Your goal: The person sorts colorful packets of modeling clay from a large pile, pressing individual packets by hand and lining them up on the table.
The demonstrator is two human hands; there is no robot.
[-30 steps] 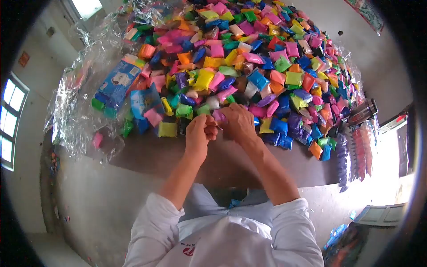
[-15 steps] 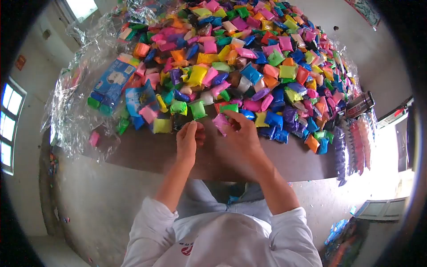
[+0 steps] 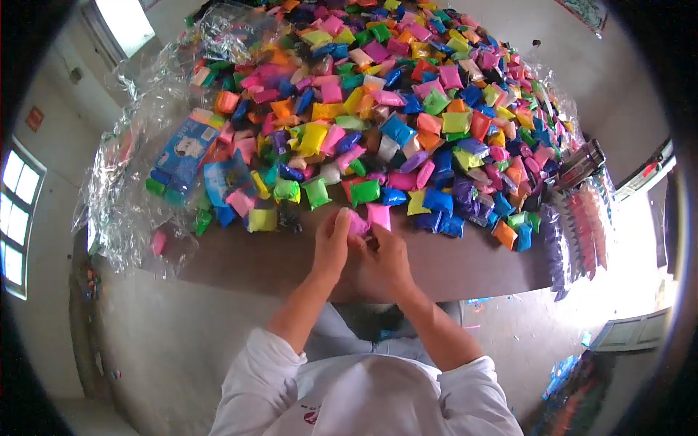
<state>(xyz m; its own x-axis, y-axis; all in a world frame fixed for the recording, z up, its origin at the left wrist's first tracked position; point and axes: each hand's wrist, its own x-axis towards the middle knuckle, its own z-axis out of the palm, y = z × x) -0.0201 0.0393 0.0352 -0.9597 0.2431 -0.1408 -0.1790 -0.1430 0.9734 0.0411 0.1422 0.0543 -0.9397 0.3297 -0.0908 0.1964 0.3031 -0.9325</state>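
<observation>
My left hand [image 3: 334,243] is closed round a small magenta-pink packet [image 3: 357,224], which shows between its thumb and fingers. Close beside it, my right hand [image 3: 387,254] has its fingers bent and pressed together at the right side of that packet. A lighter pink packet [image 3: 379,216] stands just above the right fingertips; whether they touch it I cannot tell. Beyond the hands, a green packet [image 3: 365,192] and a light green packet [image 3: 316,193] lie at the near edge of the heap.
A big heap of colourful packets [image 3: 378,94] covers most of the brown table [image 3: 240,258]. Crumpled clear plastic [image 3: 120,211] and a blue printed pack [image 3: 187,145] lie on the left. Strips of purple and pink packets [image 3: 582,229] hang at the right edge, near a dark cylindrical object [image 3: 579,163].
My right hand has drawn down toward me with the magenta-pink packet. My left hand has moved right and down to meet it and now holds the packet. The camera view has shifted slightly.
</observation>
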